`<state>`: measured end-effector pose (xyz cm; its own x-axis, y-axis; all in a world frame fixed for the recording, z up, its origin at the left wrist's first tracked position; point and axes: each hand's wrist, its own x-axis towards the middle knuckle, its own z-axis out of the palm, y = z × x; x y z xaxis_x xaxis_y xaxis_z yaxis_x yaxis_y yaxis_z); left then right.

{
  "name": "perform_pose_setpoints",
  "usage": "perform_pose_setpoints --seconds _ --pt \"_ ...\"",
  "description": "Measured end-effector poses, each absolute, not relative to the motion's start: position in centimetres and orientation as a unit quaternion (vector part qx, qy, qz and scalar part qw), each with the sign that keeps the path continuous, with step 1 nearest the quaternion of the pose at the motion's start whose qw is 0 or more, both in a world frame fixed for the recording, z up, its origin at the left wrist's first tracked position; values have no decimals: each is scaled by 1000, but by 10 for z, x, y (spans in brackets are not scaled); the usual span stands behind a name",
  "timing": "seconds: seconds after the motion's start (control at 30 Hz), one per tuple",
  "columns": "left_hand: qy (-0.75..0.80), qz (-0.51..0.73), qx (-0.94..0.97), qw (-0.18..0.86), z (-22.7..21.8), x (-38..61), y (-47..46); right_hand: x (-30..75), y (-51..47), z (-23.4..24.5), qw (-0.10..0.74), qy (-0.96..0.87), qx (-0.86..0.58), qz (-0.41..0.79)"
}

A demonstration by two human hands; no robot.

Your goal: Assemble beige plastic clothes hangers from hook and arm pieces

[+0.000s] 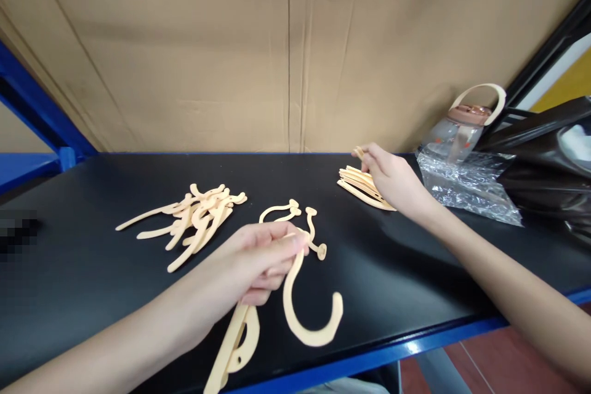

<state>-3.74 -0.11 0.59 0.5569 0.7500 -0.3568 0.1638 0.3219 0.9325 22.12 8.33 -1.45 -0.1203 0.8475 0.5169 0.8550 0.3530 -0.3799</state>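
Near the front of the table, my left hand (265, 258) is closed around parts of a cream plastic folding clothes hanger. Its curved hook (289, 305) sticks out to the right of my fingers, and a long arm (229, 345) hangs below my palm. The joint is hidden in my grip. At the back right, my right hand (397, 181) pinches a cream plastic piece (359, 152), mostly hidden, above a stack of cream hanger arms (362, 189). Loose cream hooks (311, 226) lie just beyond my left hand.
A pile of cream folding hangers (203, 221) lies left on the black tabletop (295, 172). Clear plastic film (466, 188), a handled bottle (457, 132) and a dark bag (540, 166) stand at the right. Cardboard (221, 49) backs the table; its front edge (410, 345) is blue.
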Motion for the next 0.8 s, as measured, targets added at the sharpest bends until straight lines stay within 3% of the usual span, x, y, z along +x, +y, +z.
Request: perform_pose_setpoints --seconds 0.13,0.23,0.3,0.43,0.53,0.63,0.73,0.8 --pt "368 296 557 683 5 -40 4 236 101 -23 281 -762 -577 -87" --pt "356 328 576 659 2 -38 5 215 84 -23 306 -781 -536 -98" --pt "367 342 590 632 1 -34 3 191 60 -19 357 -800 -482 24" --pt "386 392 639 538 -5 -29 -5 150 13 -15 358 -733 -334 472" --pt "401 369 665 510 -8 -31 -8 142 1 -17 355 -674 -290 580" --pt "424 318 668 522 -7 -34 -3 153 9 -16 362 -700 -327 522" --pt "427 273 608 611 -5 -36 6 168 20 -13 376 -798 -386 270" --pt "420 251 571 659 -4 -36 11 173 24 -13 338 -845 -407 79"
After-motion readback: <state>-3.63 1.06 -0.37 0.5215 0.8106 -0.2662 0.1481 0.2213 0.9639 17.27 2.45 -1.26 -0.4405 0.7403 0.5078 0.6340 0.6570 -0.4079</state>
